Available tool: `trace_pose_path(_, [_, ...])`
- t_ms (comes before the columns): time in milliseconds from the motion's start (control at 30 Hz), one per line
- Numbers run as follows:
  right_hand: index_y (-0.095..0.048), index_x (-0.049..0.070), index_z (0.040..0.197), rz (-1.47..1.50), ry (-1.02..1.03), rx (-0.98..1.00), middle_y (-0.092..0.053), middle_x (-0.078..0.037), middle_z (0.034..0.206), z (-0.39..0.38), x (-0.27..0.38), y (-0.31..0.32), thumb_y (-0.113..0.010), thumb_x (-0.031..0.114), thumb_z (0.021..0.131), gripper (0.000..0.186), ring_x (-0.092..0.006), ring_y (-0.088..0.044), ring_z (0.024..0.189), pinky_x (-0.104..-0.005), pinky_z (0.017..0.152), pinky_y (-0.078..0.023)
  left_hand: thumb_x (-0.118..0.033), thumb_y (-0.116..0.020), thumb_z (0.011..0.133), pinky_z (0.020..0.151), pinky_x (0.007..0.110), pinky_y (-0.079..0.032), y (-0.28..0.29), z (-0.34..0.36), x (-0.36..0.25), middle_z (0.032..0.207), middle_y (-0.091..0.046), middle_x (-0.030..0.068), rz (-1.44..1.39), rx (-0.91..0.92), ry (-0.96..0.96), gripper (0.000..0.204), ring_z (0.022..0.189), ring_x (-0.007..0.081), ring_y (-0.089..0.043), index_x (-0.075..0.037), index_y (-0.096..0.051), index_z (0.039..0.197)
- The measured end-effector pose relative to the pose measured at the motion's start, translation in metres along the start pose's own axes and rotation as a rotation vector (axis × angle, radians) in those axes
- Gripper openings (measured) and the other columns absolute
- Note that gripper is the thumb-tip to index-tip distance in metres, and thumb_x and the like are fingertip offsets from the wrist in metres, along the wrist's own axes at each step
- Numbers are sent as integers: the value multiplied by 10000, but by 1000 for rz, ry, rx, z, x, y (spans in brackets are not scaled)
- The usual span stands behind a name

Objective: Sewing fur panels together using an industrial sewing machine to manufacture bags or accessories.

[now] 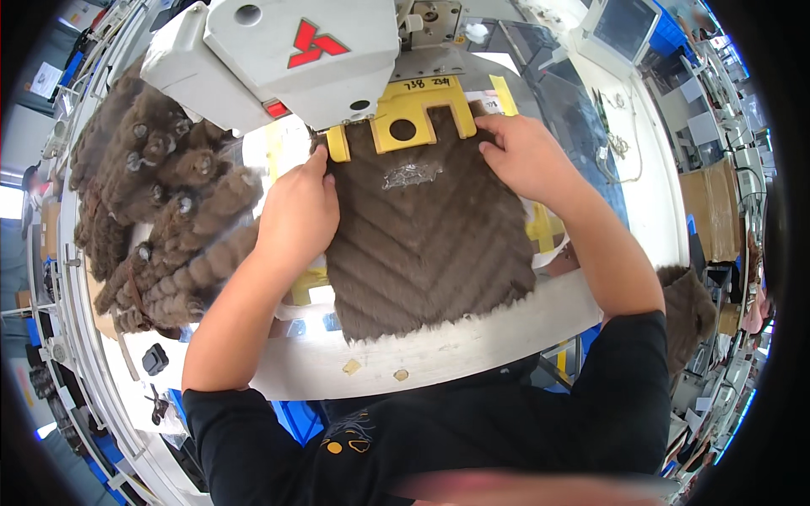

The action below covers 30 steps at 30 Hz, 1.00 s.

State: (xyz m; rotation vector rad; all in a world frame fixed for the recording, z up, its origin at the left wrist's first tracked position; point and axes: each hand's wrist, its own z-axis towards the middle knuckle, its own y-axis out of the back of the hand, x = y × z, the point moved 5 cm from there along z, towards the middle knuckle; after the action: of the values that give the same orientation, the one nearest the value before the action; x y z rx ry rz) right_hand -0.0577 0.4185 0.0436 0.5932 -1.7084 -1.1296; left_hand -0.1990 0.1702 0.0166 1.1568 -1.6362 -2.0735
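A brown fur piece with V-shaped ridges lies flat on the machine bed in front of me. Its far edge runs under a yellow template plate with square notches and a round hole. My left hand has its fingers curled at the upper left edge of the fur, thumb close to the plate's left prong. At the upper right corner, my right hand pinches the edge beside the plate's right prong. A crinkled clear plastic patch rests on the fur just below the plate.
A white sewing machine head overhangs the far side of the work. Bundled brown fur pieces are heaped at left. A small black object lies near the left front. Farther right stand a monitor and a cardboard box.
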Motion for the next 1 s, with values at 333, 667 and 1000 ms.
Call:
trace_pose_path(333, [-556,-9,1346,39,110,-96,-713,-279,929,7,-11,-11,-606,168,932,453,-485,-680,922,-563,849,-535,-77,-603,955,775,571,-532,-6,6,7,974,-698,307,18,23,51,591,897,501,-673,26,-405,1503])
trace_pose_path(667, [-544,-150,1351,-115,131,5,-696,-247,779,4,-12,-17,-557,141,949,497,-415,-704,761,-489,741,-567,-25,-587,958,824,512,-550,-4,8,-2,1044,-693,327,43,-41,-104,408,945,493,-682,110,-578,1343])
trace_pose_path(1000, [-569,-155,1321,-86,196,-80,-687,-289,827,11,-14,-17,-558,104,907,488,-450,-689,802,-510,772,-556,-24,-595,946,807,516,-556,-2,9,-4,1005,-699,309,24,-53,-90,404,917,478,-688,95,-591,1333])
